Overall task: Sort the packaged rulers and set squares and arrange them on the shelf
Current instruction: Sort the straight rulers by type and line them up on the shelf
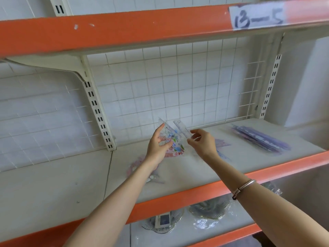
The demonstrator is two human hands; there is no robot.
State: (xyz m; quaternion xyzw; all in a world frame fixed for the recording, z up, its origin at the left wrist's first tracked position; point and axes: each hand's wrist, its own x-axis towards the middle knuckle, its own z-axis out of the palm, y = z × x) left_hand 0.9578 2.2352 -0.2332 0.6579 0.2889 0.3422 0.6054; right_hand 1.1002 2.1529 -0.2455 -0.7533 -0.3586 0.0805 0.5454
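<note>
Lower shelf: at the bottom of the frame, below the orange shelf edge, lay wrapped dishes; they took no part in the sorting.

Left arm: entered from the lower left and ended at the left hand, centre frame.

Right arm: entered from the lower right, with a bangle at the wrist, and ended at the right hand, just right of centre.

Left hand: fingers closed around a clear packet of set squares with a coloured print, held up off the shelf board.

Right hand: thumb and forefinger pinched the lower end of a clear ruler. Whether the ruler was in the same packet or apart from it could not be told.

Key relation: the ruler's long axis ran from the right fingertips up and to the left, across the packet's upper corner. The two hands stood near each other, and each was equally close to the bundle.

Board under the hands: a blurred pink packet lay left of centre, and another faint packet lay behind the right hand.

Sorted pile: a purple stack lay right of centre, well apart from both hands, its long axis running from upper left to lower right.

Judgement: separating ruler from set squares probably came next. The right hand was the nearer to the purple stack.

Far: a wire grid backed the shelf, and a label sat at the upper right.
</note>
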